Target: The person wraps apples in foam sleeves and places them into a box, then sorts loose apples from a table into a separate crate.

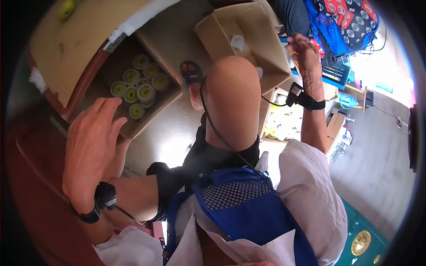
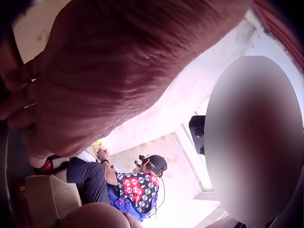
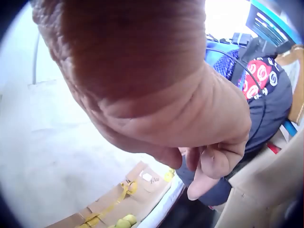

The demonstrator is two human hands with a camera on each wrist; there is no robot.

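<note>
My left hand point(image 1: 91, 150) hangs over the near left side of a cardboard box point(image 1: 166, 95), with its fingers loosely extended and nothing visible in them. Inside that box stand several yellow-green fruits point(image 1: 131, 94) in white foam sleeves. On the other side, my right hand point(image 1: 307, 60) is raised beside the right edge of a second open carton point(image 1: 217, 40). Its fingers point(image 3: 213, 164) bend loosely in the right wrist view, and no held thing shows there. A white foam piece point(image 1: 237, 42) lies in that second carton.
A tabletop point(image 1: 102, 20) at upper left bears one green fruit point(image 1: 66, 9). Beyond my right hand sits another person point(image 1: 350, 22) in patterned clothing, near a blue stool point(image 1: 337, 76). More fruits point(image 1: 284, 119) fill a box by my right forearm. My bent knee point(image 1: 233, 84) stands between the boxes.
</note>
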